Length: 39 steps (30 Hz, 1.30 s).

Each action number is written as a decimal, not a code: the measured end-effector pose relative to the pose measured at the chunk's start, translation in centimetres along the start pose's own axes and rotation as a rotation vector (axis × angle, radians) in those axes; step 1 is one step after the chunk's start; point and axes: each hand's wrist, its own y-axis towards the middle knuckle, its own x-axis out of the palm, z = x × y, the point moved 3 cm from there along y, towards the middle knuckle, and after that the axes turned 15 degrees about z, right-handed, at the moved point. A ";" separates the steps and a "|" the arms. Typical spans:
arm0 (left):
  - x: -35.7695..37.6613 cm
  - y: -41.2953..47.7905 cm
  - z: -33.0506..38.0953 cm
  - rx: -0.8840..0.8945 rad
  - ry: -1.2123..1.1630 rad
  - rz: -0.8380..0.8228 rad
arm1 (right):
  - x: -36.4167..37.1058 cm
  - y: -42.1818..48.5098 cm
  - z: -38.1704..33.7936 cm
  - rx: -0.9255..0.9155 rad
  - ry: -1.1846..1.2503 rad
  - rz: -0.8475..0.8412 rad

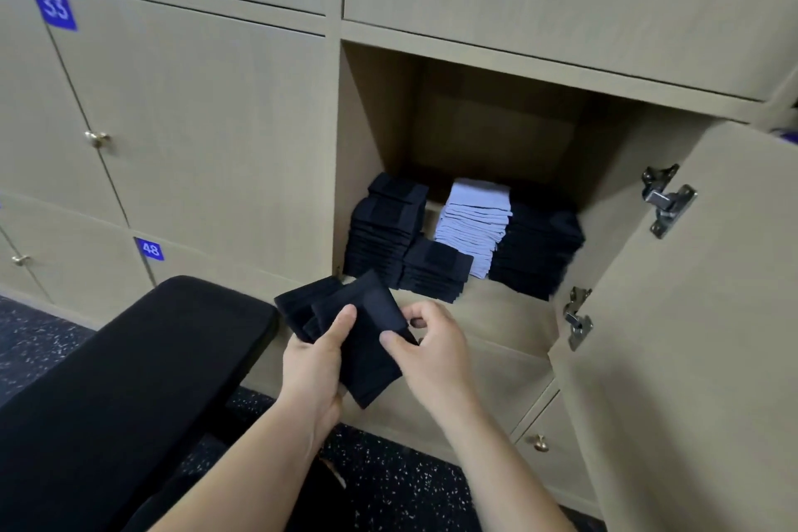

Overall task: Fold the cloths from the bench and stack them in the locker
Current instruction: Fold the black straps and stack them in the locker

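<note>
Both hands, left hand (311,363) and right hand (434,348), pinch folded black cloths (358,328) (thumbs on top) before the open locker (371,108).

Soft, even indoor light falls from overhead, bright on the pale locker (216,121) fronts, with no hard shadows. The open compartment (496,121) dims toward its back wall. The dark stacks (535,246) inside merge into near-black masses, and the rightmost is smeared at its edge. The black cloth (371,341) and the padded surface (142,359) show little texture. The left hand (313,363) and right hand (436,350) are evenly lit and fairly sharp. Small glints sit on the hinges (667,199) and a brass knob (97,138). Wide-angle distortion bends and tilts the locker lines toward the edges.
</note>
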 end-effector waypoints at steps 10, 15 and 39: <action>1.6 -0.6 0.2 -0.005 -0.020 -0.040 | -1.7 3.6 1.7 0.400 0.567 0.074; 2.7 1.0 -0.9 -0.008 0.020 -0.009 | -2.7 7.1 4.2 0.510 0.658 0.164; 7.0 8.3 -4.5 -0.032 0.032 -0.098 | 4.3 23.0 11.7 0.490 0.351 0.228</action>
